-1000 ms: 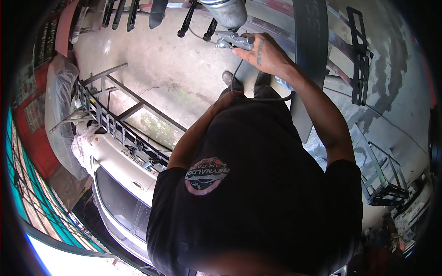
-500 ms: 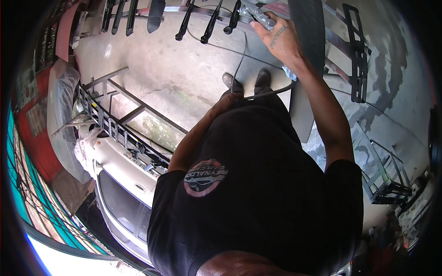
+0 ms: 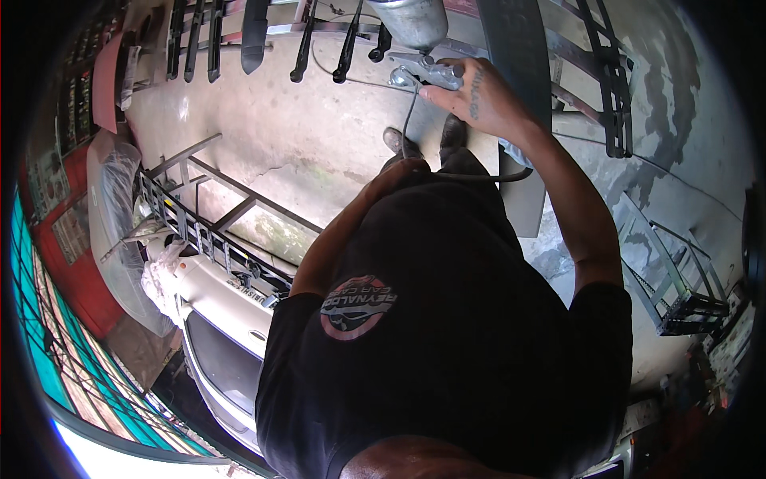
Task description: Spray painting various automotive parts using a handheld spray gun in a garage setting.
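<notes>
My right hand (image 3: pixel 485 100) is wrapped round the handle of a metal spray gun (image 3: pixel 431 73), whose silvery cup (image 3: pixel 415 25) stands at the top edge of the view. A thin dark hose (image 3: pixel 408 120) runs down past the gun toward my waist. There my left hand (image 3: pixel 405 166) is closed round the hose, its fingers partly hidden against my dark clothes. A thicker stretch of hose bends from that hand to the right, below my right forearm. Just right of my right hand is a long dark grey panel (image 3: pixel 519 72).
Several slim black parts (image 3: pixel 347 48) hang from a rack at the far side. A black slotted part (image 3: pixel 614 96) rests on a frame at right. Left stand a metal frame (image 3: pixel 231 195) and a white car (image 3: pixel 219 291). A small metal stand (image 3: pixel 678 287) is at right.
My right hand has drawn the spray gun nearer to me and slightly left, bringing its cup into view. My left hand stays by my waist.
</notes>
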Motion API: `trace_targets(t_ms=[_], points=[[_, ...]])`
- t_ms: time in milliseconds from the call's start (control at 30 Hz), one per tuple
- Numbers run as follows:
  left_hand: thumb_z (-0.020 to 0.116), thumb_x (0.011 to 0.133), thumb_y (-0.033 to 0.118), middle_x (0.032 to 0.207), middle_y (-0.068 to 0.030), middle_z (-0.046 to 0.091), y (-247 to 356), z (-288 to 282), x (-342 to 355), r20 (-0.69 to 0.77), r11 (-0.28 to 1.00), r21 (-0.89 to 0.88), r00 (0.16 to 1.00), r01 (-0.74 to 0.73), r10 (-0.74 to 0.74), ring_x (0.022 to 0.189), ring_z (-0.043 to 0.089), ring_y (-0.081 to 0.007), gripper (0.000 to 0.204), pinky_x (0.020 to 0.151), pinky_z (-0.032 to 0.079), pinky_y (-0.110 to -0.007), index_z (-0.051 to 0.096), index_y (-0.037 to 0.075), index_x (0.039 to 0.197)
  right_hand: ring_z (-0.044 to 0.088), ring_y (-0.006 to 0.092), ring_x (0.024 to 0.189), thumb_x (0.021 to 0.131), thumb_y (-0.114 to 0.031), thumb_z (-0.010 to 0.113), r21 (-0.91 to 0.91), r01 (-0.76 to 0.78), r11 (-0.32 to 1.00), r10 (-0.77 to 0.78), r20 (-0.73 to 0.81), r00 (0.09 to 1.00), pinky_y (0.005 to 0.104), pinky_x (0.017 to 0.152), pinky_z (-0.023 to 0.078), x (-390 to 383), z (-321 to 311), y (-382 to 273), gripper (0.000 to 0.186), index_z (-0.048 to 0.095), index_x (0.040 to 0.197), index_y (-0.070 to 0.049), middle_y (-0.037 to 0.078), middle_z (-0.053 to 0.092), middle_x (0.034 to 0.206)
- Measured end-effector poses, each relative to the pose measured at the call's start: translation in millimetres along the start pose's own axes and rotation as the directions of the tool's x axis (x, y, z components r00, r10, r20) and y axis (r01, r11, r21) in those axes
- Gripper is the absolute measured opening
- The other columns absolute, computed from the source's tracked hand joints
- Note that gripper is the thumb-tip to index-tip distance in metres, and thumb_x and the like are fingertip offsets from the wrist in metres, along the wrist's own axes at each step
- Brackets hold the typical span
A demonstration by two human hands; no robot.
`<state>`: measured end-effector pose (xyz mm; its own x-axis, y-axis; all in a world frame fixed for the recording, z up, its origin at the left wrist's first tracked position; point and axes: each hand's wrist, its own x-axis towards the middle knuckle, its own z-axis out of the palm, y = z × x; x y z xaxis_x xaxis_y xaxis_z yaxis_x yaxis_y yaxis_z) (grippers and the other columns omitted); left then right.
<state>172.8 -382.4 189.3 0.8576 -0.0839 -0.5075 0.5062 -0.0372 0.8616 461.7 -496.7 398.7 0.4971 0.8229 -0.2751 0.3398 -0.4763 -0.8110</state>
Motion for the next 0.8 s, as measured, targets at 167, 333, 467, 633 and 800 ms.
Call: trace_targets(t_ms=[167,333,467,633,800], points=[[0.064,0.090,0.007,0.107,-0.0187,0.073,33.2,-0.9,-2.8,0.024,0.960,0.275,0.999,-0.054,0.049,0.107,0.070,-0.0339,0.024,0.090,0.052,-0.039,0.070,0.003,0.113,0.072,0.0312,0.082,0.091,-0.036,0.074,-0.145,0.101,0.984,-0.118,-0.113,0.987,0.0402,0.081,0.055,25.6,-8.8,-9.6,0.049,0.068,0.118,0.005,0.021,0.072,0.088],[0.063,0.090,0.007,0.107,-0.0193,0.073,48.4,1.3,-13.9,-0.046,0.983,0.173,0.996,-0.064,0.073,0.106,0.070,-0.0334,0.025,0.090,0.052,-0.039,0.069,0.003,0.114,0.065,0.0261,0.062,0.091,-0.036,0.074,-0.152,0.220,0.964,-0.250,-0.221,0.943,0.0391,0.067,0.053,33.6,-11.7,-6.6,0.044,0.069,0.110,0.003,0.015,0.067,0.073],[0.059,0.093,0.007,0.108,-0.0194,0.072,52.5,0.4,-15.2,-0.039,0.981,0.150,0.990,-0.126,0.133,0.106,0.070,-0.0307,0.025,0.090,0.052,-0.038,0.068,0.000,0.116,0.061,0.0182,0.058,0.088,-0.040,0.076,-0.063,0.013,0.998,-0.018,-0.087,0.996,0.0352,0.061,0.051,27.3,-16.0,6.0,0.045,0.070,0.105,0.002,0.008,0.063,0.068],[0.058,0.095,0.007,0.109,-0.0180,0.072,51.4,-2.5,-6.6,-0.008,0.978,0.185,0.995,-0.094,0.097,0.108,0.069,-0.0292,0.024,0.091,0.051,-0.036,0.067,-0.001,0.115,0.064,0.0220,0.061,0.087,-0.043,0.076,-0.097,0.042,0.994,-0.051,-0.100,0.994,0.0374,0.065,0.054,41.5,-17.6,12.7,0.050,0.070,0.105,0.003,0.012,0.065,0.070],[0.058,0.095,0.007,0.110,-0.0188,0.072,36.4,-2.6,-6.2,-0.027,0.961,0.276,0.999,0.030,-0.024,0.109,0.069,-0.0280,0.024,0.092,0.051,-0.036,0.068,-0.001,0.115,0.069,0.0354,0.071,0.087,-0.043,0.076,-0.076,0.070,0.995,-0.095,-0.420,0.902,0.0437,0.081,0.055,57.9,-24.4,3.4,0.051,0.071,0.105,0.004,0.021,0.071,0.081]])
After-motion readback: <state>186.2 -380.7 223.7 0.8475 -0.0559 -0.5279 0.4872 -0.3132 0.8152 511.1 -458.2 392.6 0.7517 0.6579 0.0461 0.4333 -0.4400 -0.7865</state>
